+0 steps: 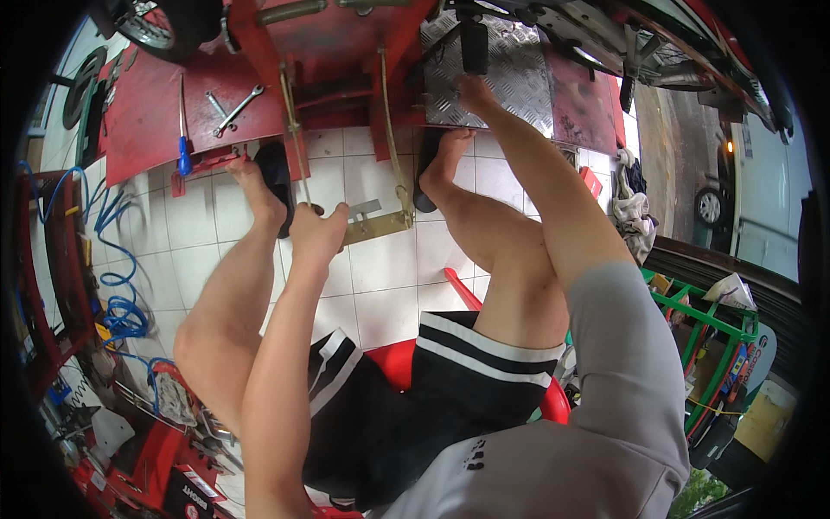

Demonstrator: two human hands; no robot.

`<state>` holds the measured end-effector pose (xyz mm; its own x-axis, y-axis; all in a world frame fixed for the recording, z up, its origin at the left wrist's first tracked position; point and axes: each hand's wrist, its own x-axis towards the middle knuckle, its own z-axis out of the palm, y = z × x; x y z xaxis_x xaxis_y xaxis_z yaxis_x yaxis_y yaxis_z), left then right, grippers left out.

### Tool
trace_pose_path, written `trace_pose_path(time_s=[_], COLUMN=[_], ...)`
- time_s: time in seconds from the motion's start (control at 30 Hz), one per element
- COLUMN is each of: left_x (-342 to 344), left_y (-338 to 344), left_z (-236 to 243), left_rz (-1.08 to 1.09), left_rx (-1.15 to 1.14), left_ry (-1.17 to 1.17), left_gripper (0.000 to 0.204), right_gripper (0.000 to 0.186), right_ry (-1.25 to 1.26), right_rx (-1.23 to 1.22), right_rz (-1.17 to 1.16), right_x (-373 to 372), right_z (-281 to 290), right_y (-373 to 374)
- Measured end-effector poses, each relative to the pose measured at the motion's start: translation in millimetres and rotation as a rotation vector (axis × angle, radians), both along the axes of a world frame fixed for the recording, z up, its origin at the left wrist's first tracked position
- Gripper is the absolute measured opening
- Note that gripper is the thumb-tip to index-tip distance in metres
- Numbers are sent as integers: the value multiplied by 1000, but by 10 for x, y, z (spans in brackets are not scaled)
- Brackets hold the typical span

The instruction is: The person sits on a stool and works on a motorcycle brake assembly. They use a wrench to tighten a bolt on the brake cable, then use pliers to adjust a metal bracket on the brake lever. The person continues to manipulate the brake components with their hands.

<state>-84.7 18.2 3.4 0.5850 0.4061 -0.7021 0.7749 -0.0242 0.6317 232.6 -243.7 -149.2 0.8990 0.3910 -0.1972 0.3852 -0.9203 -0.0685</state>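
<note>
My left hand [317, 232] is closed around the lower left corner of a brass-coloured metal lever frame [380, 227], which hangs from the red lift stand between my feet. Two thin rods run up from this frame to the stand. Stretched far forward, my right hand [477, 93] is over the silver diamond-tread plate [529, 95], just below a black rubber footpeg [474, 48] of the motorcycle [605, 39]. Its fingers are small and partly hidden, so whether they grip the peg does not show.
On the red platform [143, 108] at left lie a blue-handled screwdriver [184, 156] and spanners [240, 111]. A wheel [156, 26] stands behind them. Coiled blue hose [125, 303] hangs at left. I sit on a red stool [393, 363]. A green rack [705, 316] and rags [635, 212] are at right.
</note>
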Motion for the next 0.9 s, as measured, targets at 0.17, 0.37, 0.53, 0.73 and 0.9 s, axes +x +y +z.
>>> trace_pose_path(time_s=[0.17, 0.37, 0.53, 0.73, 0.9], left_x=[-24, -10, -79, -93, -94], left_y=[5, 19, 78, -125, -158], left_z=[-80, -79, -142, 28, -46], left_rz=[-19, -12, -4, 39, 226], left_rx=[-8, -29, 32, -53, -170], left_ry=[-82, -85, -85, -62, -125], left_gripper=[46, 44, 41, 40, 46], right_gripper=[31, 20, 17, 21, 23], right_ry=[-41, -117, -35, -5, 645], right_rx=[57, 205, 46, -80, -290], right_rz=[-40, -116, -107, -189, 42], right_x=[74, 63, -65, -117, -353], right_z=[-178, -315, -132, 445, 1295], right_y=[-83, -237, 8, -528, -202])
